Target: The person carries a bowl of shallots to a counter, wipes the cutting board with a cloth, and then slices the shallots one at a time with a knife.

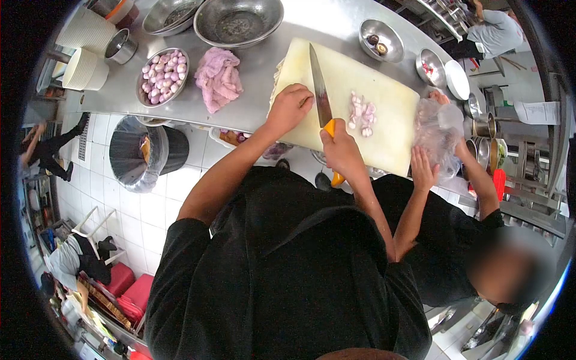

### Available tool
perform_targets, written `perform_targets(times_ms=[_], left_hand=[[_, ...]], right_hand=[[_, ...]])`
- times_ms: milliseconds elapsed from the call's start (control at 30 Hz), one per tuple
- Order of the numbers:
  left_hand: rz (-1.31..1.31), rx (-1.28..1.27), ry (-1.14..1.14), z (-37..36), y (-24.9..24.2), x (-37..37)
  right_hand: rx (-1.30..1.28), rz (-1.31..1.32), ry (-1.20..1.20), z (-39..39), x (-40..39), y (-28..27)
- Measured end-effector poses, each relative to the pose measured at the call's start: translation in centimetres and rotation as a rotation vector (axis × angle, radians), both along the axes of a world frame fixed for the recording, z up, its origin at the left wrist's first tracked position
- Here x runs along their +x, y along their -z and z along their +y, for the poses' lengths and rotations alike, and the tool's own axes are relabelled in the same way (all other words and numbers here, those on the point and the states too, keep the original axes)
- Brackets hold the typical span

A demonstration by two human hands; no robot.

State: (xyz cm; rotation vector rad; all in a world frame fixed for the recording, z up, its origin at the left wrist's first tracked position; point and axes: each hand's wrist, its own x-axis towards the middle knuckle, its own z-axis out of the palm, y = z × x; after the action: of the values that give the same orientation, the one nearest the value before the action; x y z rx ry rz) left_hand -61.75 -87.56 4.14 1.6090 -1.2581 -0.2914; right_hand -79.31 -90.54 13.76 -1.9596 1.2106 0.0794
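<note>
At a steel counter (258,72) in a busy kitchen, a person in a black short-sleeved shirt (300,258) stands, seen from above. The right hand (343,147) wraps firmly around the yellow handle of a long kitchen knife (320,84), whose blade points away from the body, over the left part of a pale cutting board (393,99). The left hand (293,105) is beside the blade, near the board's left edge, its fingers curled inward; whether it pinches anything cannot be told. To the right of the knife, a small cluster of peeled shallots (363,114) lies on the board. Just beyond the board's right edge, a co-worker, also in black, has both hands on a clear plastic bag (437,135).

On the counter to the left are a crumpled pink cloth (219,78) and a metal bowl (182,90) full of pinkish-purple shallots (162,75). On the tiled floor below stands a black bin (176,153) with a clear liner. At the counter's far side are a large metal bowl (238,24) and a smaller one holding two dark brown pieces (378,44). Other people appear farther off, at the edges of the view.
</note>
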Motion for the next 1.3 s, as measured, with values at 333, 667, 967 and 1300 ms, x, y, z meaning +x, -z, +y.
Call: perform_targets(times_ms=[333,667,967,1300], left_hand=[[0.05,0.016,-0.043,0.3,-0.4,-0.3],[-0.014,-0.051,-0.032,0.1,0.5,0.0],[0.0,-0.003,-0.027,0.3,-0.3,0.0],[0.035,0.002,-0.019,0.3,-0.6,0.0]], right_hand=[[-0.011,-0.065,0.008,-0.1,1.3,2.1],[-0.024,-0.035,-0.024,-1.7,1.7,0.9],[-0.092,-0.066,-0.059,-2.4,2.4,2.8],[-0.027,-0.041,-0.02,-2.4,3.3,2.3]])
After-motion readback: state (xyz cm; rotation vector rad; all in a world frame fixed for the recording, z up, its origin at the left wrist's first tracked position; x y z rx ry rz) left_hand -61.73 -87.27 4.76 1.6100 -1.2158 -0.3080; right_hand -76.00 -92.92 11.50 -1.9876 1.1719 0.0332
